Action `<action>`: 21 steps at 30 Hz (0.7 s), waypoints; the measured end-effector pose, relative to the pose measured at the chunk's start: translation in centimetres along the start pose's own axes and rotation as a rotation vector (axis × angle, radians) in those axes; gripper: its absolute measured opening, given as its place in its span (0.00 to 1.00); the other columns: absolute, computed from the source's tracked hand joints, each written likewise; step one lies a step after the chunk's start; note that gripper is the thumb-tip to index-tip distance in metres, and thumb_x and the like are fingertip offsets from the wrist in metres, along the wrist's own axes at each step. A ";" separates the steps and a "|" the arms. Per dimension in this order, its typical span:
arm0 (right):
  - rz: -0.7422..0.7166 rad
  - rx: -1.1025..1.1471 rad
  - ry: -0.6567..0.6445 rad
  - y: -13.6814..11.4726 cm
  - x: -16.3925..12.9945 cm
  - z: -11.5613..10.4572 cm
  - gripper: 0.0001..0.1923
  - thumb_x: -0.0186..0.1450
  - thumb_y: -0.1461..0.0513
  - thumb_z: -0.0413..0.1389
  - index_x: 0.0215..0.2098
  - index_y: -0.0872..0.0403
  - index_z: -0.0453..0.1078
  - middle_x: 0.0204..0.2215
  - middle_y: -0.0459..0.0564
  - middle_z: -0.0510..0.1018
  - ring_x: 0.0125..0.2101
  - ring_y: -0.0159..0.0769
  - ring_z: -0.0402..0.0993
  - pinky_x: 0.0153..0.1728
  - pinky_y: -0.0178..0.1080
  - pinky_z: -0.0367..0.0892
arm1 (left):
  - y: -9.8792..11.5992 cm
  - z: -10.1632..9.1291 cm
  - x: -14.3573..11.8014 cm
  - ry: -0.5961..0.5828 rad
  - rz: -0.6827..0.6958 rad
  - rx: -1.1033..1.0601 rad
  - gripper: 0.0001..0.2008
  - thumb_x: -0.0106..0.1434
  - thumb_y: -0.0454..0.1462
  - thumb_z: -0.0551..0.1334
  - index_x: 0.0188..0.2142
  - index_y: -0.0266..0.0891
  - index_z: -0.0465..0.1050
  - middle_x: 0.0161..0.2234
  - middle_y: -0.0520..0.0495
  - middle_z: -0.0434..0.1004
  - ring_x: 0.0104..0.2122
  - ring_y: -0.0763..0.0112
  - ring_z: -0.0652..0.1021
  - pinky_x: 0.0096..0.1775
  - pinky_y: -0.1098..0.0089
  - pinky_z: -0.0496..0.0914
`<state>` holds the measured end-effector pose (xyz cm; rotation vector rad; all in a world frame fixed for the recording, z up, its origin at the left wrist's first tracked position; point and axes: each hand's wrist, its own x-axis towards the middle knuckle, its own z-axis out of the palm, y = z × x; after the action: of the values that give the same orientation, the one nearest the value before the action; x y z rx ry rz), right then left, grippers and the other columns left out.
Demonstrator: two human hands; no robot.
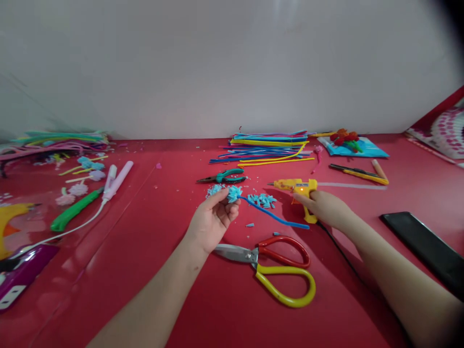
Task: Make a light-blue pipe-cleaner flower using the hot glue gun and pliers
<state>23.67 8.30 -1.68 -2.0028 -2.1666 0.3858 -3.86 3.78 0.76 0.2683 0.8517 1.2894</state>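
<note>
The red desk [145, 290] fills the lower half of the frame and is cut off at the left, right and bottom edges. A black flat object [424, 249] at the lower right is clipped by the frame edge, and its kind cannot be made out. Two heaps of pipe cleaners are seen: one pile [268, 147] at upper centre against the wall, another [54, 142] at upper left, partly cut off; the strands are too many and too overlapped to be counted. One pair of scissors [275, 268] with one red and one yellow handle loop lies at lower centre, just beside the left wrist. One yellow glue gun [299, 188] is seen right of centre, its handle largely hidden by the right hand [326, 208], whose grip is wrapped around it; its black cord is lost under the forearm. One pair of green-handled pliers [224, 177] lies above centre. The left hand [212, 220] is at centre, its grip pinched on a light-blue fuzzy flower [234, 193] whose blue stem [275, 216] trails rightward to the desk; the flower's lower part is hidden by the fingertips. Small blue clippings [263, 199] are scattered just beside it, too small to be counted.
</note>
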 end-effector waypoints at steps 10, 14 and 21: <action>-0.667 -0.103 0.163 -7.1 -3.2 1.5 0.09 0.68 0.62 0.48 0.37 0.53 0.71 0.35 0.51 0.76 0.36 0.35 0.72 0.37 0.34 0.63 | 0.0 0.1 -0.7 -0.264 -0.036 0.091 0.09 0.55 0.36 0.66 0.22 0.32 0.73 0.20 0.45 0.77 0.17 0.77 0.72 0.23 0.76 0.68; -0.846 -0.109 0.093 -9.4 -3.4 3.8 0.08 0.67 0.66 0.49 0.34 0.55 0.71 0.32 0.51 0.75 0.32 0.35 0.70 0.35 0.36 0.64 | -0.4 0.3 -0.9 -0.355 -0.014 0.086 0.08 0.53 0.35 0.68 0.23 0.33 0.74 0.20 0.48 0.76 0.18 0.78 0.72 0.23 0.77 0.67; -0.860 -0.005 0.086 -10.0 -3.4 5.0 0.11 0.63 0.72 0.49 0.30 0.56 0.70 0.29 0.52 0.76 0.30 0.38 0.71 0.32 0.39 0.64 | -0.6 0.2 -0.9 -0.389 -0.023 0.080 0.06 0.54 0.35 0.67 0.26 0.33 0.75 0.21 0.50 0.75 0.20 0.78 0.73 0.24 0.77 0.67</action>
<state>13.03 3.91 -3.25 -0.8934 -2.6756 0.1519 -3.32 2.87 0.85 0.5520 0.5717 1.1337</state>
